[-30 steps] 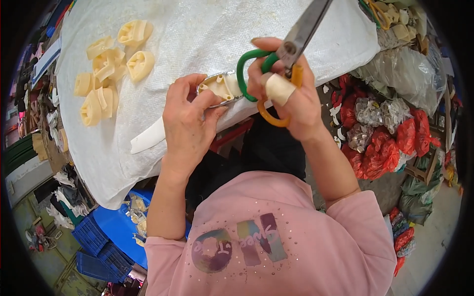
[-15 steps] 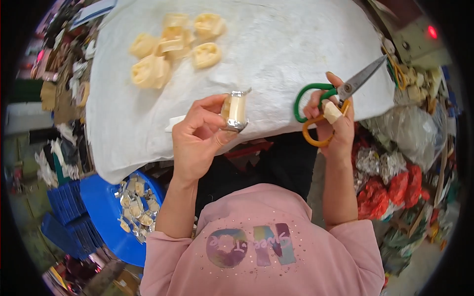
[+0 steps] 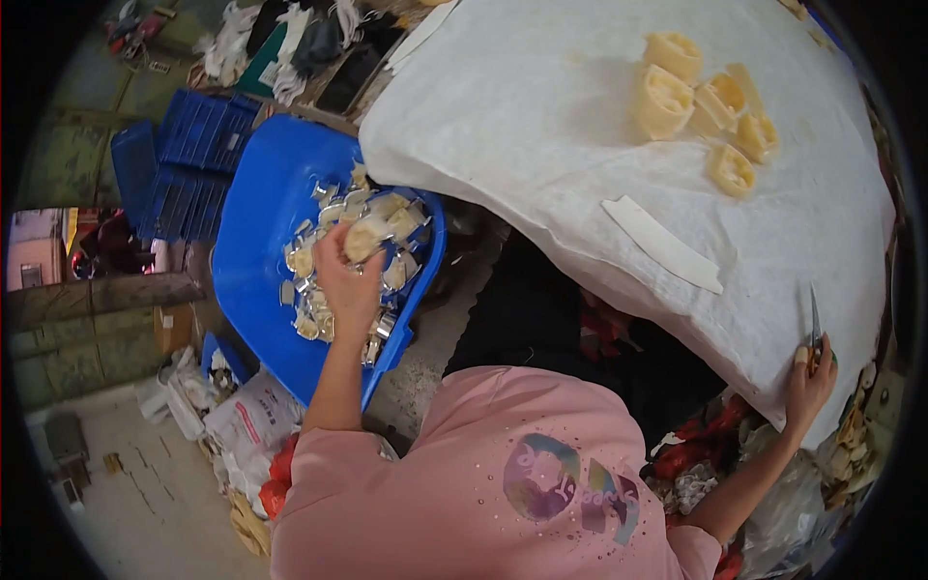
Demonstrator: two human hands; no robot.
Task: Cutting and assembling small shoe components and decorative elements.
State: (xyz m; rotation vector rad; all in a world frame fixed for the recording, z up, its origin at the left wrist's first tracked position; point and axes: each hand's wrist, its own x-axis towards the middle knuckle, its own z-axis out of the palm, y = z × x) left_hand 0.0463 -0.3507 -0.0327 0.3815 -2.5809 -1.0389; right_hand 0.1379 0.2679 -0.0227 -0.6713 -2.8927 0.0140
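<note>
My left hand (image 3: pixel 346 290) is over the blue bin, its fingers curled round a cream-coloured, cup-like piece (image 3: pixel 365 238). Many similar cream pieces with shiny silver edges (image 3: pixel 319 311) lie heaped in the bin just beneath it. Far to the right, my right hand (image 3: pixel 810 387) rests at the edge of the white cloth, closed on a pair of scissors (image 3: pixel 815 314) with the blades pointing away from me. The scissors' handles are mostly hidden by the fingers. Several cream rolled pieces (image 3: pixel 667 101) sit grouped on the cloth at its far side.
A white cloth (image 3: pixel 541 126) covers the work table. On it, near the front edge, lies a flat white strip (image 3: pixel 662 244). The blue bin (image 3: pixel 256 242) stands left of the table, with blue crates (image 3: pixel 198 135) beyond. Plastic bags (image 3: pixel 251 416) lie on the floor at lower left.
The view has swung left. My left hand has gone from above the table edge to the bin with the cream piece. My right hand has lowered the scissors to the cloth.
</note>
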